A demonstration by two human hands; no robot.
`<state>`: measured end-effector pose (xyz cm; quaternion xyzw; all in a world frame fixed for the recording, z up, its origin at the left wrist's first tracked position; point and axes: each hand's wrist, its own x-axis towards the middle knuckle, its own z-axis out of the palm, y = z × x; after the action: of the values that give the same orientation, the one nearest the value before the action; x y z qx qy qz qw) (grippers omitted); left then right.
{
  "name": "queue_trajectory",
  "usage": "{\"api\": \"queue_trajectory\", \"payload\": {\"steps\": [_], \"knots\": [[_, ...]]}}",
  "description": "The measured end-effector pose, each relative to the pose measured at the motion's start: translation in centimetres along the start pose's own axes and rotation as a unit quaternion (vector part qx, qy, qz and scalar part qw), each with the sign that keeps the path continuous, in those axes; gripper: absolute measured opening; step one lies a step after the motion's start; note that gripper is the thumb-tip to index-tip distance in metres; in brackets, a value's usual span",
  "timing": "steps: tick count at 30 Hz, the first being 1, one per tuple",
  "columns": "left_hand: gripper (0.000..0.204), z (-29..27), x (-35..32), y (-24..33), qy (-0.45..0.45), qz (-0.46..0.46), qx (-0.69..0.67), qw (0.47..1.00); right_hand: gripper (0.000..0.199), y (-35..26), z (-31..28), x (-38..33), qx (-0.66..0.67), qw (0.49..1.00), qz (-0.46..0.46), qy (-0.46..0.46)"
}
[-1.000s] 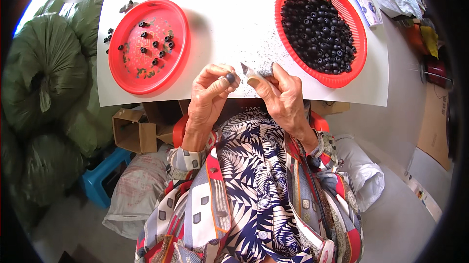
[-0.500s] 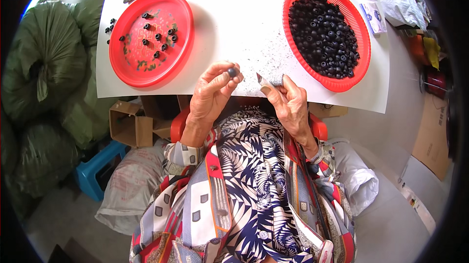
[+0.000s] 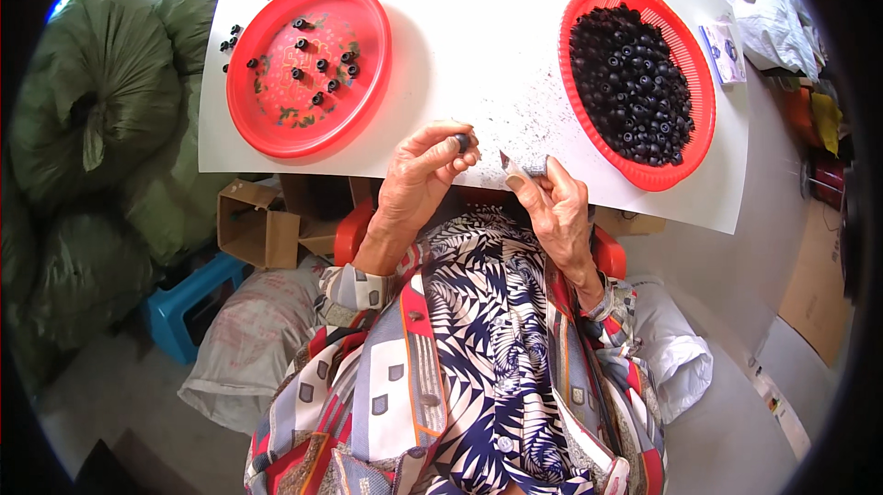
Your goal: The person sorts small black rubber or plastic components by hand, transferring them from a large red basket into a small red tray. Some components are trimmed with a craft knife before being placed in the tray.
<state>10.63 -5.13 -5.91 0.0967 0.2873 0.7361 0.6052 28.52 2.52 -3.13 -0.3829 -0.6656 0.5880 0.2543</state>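
Observation:
Between the thumb and fingers of my left hand (image 3: 414, 178) is a small round black rubber-like part (image 3: 463, 143), held just above the table's near edge. My right hand (image 3: 559, 214) is closed around a short knife (image 3: 505, 161), its blade tip angled up toward my left hand. A gap separates the blade from the black part. The fingers hide most of the knife's handle. To the left, a red plastic tray (image 3: 384, 63) has several similar black parts lying apart on it. At the right, a red slotted basket (image 3: 705, 109) is heaped with many more.
Black crumbs (image 3: 529, 118) are scattered over the white table (image 3: 460, 26) between tray and basket. More black parts (image 3: 230, 40) lie left of the tray. A small printed packet (image 3: 724, 53) sits beside the basket. Green sacks (image 3: 97, 99), a blue stool (image 3: 184, 311) and an open carton (image 3: 253, 224) stand at left.
The whole view has shifted, so the table and hands appear farther right. The knife's blade has tilted and shows less. Each hand keeps its hold.

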Motion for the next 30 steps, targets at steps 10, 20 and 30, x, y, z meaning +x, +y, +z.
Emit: {"api": "queue_trajectory", "payload": {"steps": [10, 20, 30], "knots": [[0.015, 0.0, 0.4, 1.5, -0.002, 0.065, 0.098, 0.993, 0.035, -0.5, -0.8, -0.5, -0.013, 0.999, 0.053, 0.001], [0.015, -2.6, 2.9, 10.1, 0.264, 0.226, 0.572, 0.743, 0.030, 1.7, -1.9, -0.5, -0.042, 0.997, -0.019, 0.055], [0.013, 7.3, 6.8, 7.9, 0.063, 0.298, 0.703, 0.643, 0.038, 2.4, -1.1, -0.3, -0.092, 0.992, -0.067, 0.049]]}}
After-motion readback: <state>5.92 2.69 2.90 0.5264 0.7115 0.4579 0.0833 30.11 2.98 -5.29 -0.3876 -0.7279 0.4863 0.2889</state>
